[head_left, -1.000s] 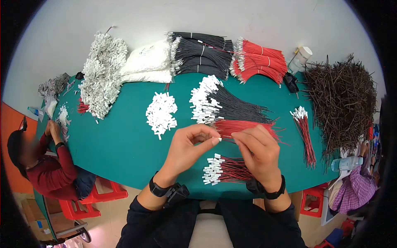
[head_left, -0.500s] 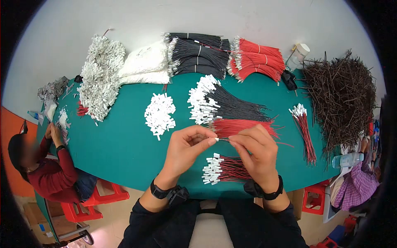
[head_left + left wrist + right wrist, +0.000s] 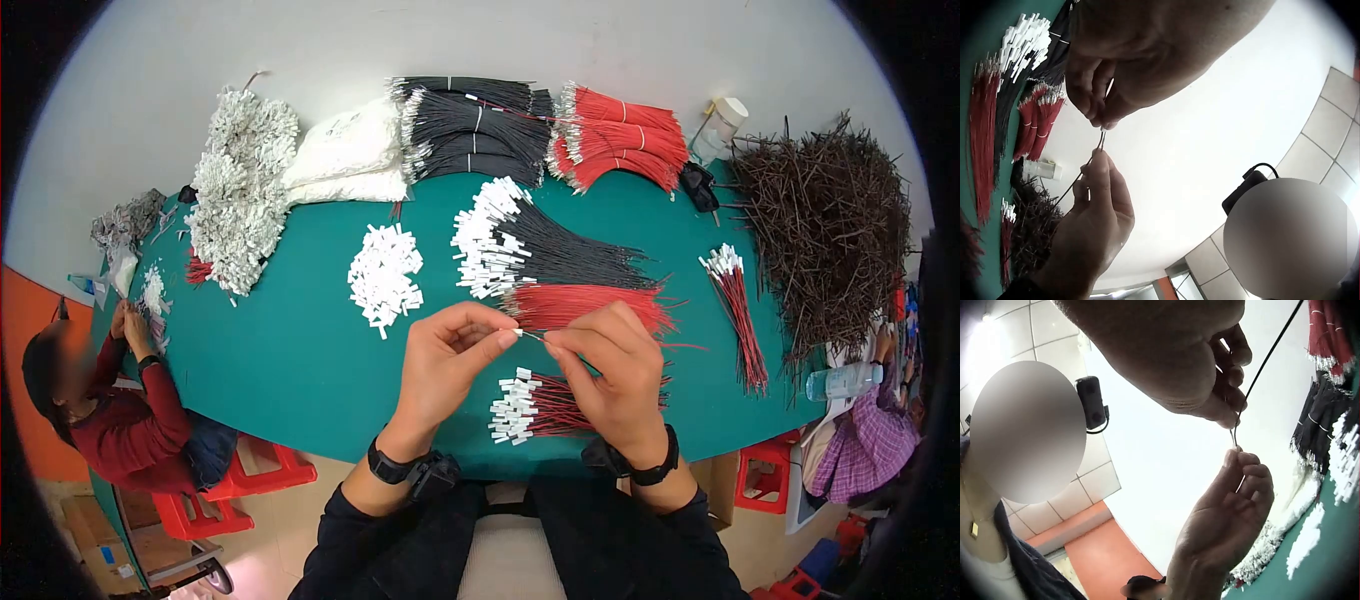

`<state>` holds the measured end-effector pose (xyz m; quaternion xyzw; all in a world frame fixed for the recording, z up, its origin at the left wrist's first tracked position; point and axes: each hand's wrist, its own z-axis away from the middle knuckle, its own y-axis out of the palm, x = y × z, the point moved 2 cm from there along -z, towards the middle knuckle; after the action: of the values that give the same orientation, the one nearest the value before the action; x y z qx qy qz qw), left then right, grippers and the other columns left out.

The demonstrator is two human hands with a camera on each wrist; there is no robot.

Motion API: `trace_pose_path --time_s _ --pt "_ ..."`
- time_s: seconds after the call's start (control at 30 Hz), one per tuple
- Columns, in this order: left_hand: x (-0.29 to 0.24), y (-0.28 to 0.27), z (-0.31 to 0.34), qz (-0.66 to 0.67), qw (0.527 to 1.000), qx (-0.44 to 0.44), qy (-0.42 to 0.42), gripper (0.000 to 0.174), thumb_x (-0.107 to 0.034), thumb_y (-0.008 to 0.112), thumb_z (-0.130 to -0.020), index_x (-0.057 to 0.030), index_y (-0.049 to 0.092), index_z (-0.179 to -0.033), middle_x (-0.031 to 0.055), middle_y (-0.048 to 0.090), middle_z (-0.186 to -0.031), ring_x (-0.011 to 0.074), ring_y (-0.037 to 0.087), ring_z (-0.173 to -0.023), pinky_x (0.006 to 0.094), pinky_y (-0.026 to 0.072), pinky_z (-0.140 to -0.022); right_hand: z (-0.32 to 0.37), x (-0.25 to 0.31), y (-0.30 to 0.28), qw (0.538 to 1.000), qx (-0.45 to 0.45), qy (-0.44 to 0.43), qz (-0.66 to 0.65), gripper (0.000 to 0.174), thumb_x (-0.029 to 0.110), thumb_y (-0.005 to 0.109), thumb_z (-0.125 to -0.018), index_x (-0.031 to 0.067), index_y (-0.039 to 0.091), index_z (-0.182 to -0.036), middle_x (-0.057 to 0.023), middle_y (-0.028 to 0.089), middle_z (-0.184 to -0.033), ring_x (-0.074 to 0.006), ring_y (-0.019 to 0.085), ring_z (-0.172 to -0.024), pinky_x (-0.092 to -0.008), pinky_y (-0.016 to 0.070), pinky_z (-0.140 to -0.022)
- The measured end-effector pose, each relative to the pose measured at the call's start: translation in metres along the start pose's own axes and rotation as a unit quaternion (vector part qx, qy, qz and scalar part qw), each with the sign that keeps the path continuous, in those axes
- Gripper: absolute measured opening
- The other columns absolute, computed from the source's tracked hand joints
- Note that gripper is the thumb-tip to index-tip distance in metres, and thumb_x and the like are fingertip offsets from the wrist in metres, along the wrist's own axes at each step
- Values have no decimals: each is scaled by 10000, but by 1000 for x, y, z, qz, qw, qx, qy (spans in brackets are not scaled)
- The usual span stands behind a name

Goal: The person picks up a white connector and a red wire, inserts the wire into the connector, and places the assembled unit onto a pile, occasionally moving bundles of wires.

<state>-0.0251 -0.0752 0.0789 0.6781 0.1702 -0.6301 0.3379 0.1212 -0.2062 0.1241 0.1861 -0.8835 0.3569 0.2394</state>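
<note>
My left hand pinches a small white connector between thumb and forefinger. Facing it, my right hand pinches thin wires just short of the connector. Two strands run into the connector in the right wrist view, and one dark wire trails past the right fingers. The hands nearly meet above the green table. Below them lie red wires with white connectors, partly hidden by my right hand. Behind are loose red wires and black wires with white connectors.
A pile of white connectors lies left of centre. Tied black bundles, red bundles and a white bag line the back. A brown tangled heap stands right, beside a small red wire bundle. Another person sits left.
Both hands have shifted slightly left with the connector. The right fingertips have moved in towards it, and a short stretch of wire now shows between the two hands.
</note>
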Motion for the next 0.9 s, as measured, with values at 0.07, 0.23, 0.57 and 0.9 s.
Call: trace_pose_path --time_s 0.07,0.23,0.57,0.9 --pt "-1 1 1 3 1000 -6 -3 117 1 757 -928 16 732 -1042 50 745 -991 88 692 -913 227 551 -833 1 0 1 1000 1 -5 -4 176 -28 815 -738 27 755 -895 -81 687 -844 -250 629 -767 -347 490 -661" --pt "-1 4 2 13 1000 -5 -6 114 2 766 -915 6 732 -1023 41 739 -968 86 679 -878 226 537 -792 2 3 0 1000 5 -5 -6 180 -32 816 -732 27 755 -891 -82 684 -835 -251 630 -765 -348 490 -658" --pt "5 1 1 62 998 3 -30 97 -24 754 -930 12 723 -1015 59 735 -924 110 679 -827 246 536 -768 -2 4 -5 1000 3 -2 8 189 -58 805 -729 11 746 -895 -85 678 -841 -264 627 -761 -358 501 -647" --pt "9 0 1 70 997 4 -33 95 -33 751 -935 17 720 -1010 67 734 -907 118 677 -810 256 540 -766 0 3 0 1000 3 1 4 200 -48 823 -711 27 761 -885 -81 682 -831 -249 624 -763 -348 481 -652"
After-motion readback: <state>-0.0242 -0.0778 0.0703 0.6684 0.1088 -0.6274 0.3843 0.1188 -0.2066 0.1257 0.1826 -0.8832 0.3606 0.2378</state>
